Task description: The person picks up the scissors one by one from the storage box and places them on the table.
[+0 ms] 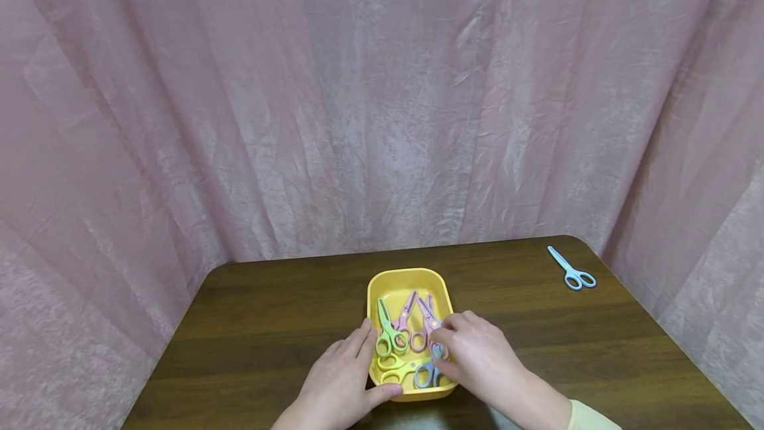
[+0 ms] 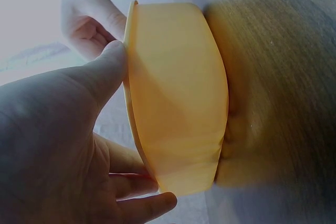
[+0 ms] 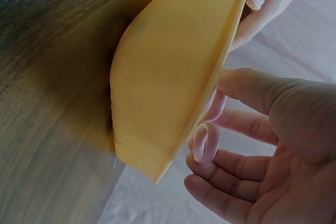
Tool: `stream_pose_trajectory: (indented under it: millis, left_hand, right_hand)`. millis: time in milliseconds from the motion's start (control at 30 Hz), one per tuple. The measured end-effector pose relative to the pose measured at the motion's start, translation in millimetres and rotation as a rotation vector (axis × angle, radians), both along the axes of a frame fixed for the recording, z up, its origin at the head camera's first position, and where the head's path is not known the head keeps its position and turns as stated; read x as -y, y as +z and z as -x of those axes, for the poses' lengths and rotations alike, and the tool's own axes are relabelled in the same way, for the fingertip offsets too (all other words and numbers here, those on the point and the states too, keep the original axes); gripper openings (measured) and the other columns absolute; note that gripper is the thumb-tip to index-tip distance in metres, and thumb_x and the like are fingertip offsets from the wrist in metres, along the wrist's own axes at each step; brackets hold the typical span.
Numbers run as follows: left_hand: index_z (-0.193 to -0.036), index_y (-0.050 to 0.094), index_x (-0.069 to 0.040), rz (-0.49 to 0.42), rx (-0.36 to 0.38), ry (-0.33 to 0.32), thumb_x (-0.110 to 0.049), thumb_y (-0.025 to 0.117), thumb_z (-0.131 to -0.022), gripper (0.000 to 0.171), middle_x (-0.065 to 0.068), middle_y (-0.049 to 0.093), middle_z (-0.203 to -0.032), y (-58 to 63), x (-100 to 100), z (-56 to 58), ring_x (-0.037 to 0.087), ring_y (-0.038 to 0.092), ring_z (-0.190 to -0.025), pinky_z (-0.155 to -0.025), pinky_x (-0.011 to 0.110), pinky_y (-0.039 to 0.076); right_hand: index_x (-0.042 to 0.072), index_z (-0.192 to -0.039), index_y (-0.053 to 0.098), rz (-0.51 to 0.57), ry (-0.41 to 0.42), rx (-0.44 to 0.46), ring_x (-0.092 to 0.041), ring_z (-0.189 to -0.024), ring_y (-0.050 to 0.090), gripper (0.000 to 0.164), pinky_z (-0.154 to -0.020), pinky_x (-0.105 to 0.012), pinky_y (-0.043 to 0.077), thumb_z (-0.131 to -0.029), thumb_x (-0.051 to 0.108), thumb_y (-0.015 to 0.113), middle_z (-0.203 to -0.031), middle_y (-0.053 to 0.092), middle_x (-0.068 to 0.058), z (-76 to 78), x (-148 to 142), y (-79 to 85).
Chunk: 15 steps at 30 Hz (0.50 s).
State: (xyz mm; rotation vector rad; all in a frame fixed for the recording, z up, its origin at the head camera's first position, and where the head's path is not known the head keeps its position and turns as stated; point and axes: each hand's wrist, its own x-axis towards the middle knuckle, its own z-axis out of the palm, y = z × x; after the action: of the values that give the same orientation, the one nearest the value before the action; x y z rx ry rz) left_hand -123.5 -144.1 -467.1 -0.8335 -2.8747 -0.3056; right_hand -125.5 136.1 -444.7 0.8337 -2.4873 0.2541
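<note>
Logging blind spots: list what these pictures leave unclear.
Blue scissors: head view, partly under the right hand.
Inside of the yellow tray: left wrist view, behind its wall.
Blades of the pink scissors: right wrist view, behind the tray.
Arm beyond the left hand: head view, frame's bottom edge.

Pink curtain (image 1: 394, 98) behind brown wooden table (image 1: 286, 310)

From well above, the head view looks forward and down on the left hand (image 1: 341, 375) and right hand (image 1: 482, 356). Close behind each, a sideways-tipped wrist view faces the yellow tray (image 2: 178, 93) both share.
</note>
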Motion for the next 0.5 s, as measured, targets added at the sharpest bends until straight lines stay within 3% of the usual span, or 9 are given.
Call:
stream_pose_trajectory:
  millis: [500]
  left_hand:
    - [-0.16, 0.052, 0.005, -0.005, 0.001, -0.01, -0.081, 0.063, -0.096, 0.108, 0.022, 0.048, -0.168, 0.5, 0.5, -0.7, 0.033, 0.059, -0.144, -0.113, 0.053, 0.052]
  right_hand:
    - [0.023, -0.099, 0.079, -0.022, -0.013, -0.012, -0.021, -0.09, 0.067, 0.036, -0.069, -0.037, 0.059, -0.073, 0.029, 0.104, -0.103, 0.074, 0.0, -1.8, -10.1, 6.2]
